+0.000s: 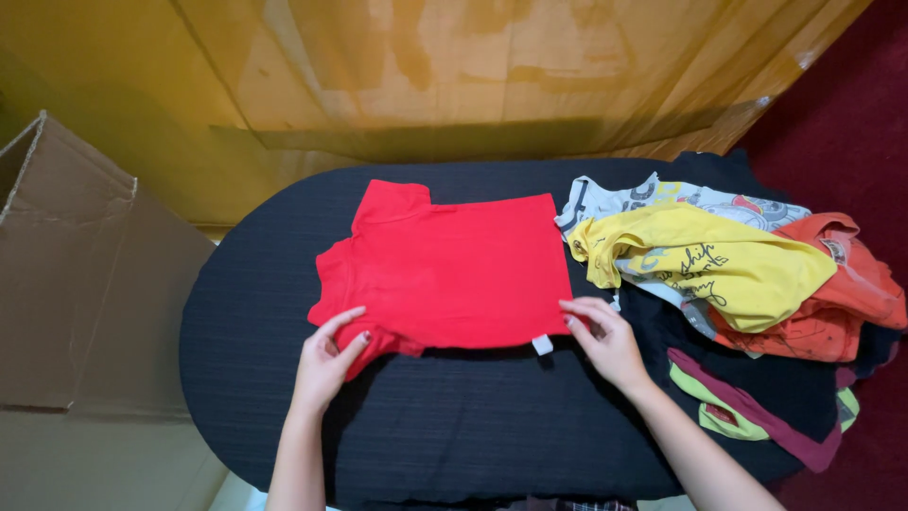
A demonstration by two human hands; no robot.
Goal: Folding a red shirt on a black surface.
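While both hands' fingers pinch the near edge of the half-folded small red cotton T-shirt [445, 270], left hand [326, 364] and right hand [605, 341], the heap of unfolded coloured garments [728, 274] waits at the black oval table's [454, 426] right end.

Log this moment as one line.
left hand: grips red shirt sleeve | right hand: pinches hem | pile of clothes: right
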